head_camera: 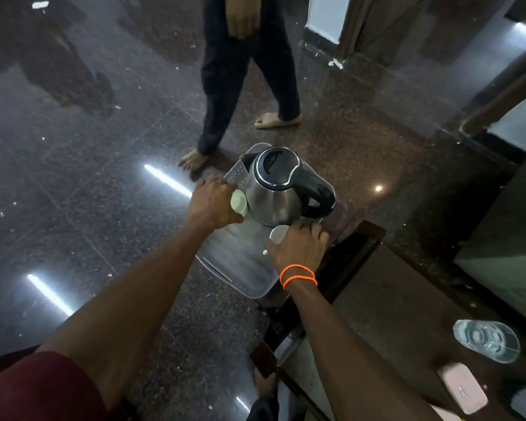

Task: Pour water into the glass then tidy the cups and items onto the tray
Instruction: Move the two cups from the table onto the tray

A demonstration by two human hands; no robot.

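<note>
A grey plastic tray (237,262) juts out over the dark floor from a low wooden table. A steel kettle (274,199) with a black lid and handle stands on its far half. My left hand (213,202) grips the tray's left edge, beside a small white cup (238,202) that stands next to the kettle. My right hand (298,247) grips the tray's right side, its fingers against a second white cup (278,232). A clear glass (486,340) with water stands on the table at the lower right.
Another person's legs and bare feet (195,159) stand on the floor just beyond the tray. A pink rectangular case (462,387) lies near the glass. The wooden table (392,293) runs along the right, with dark furniture behind it.
</note>
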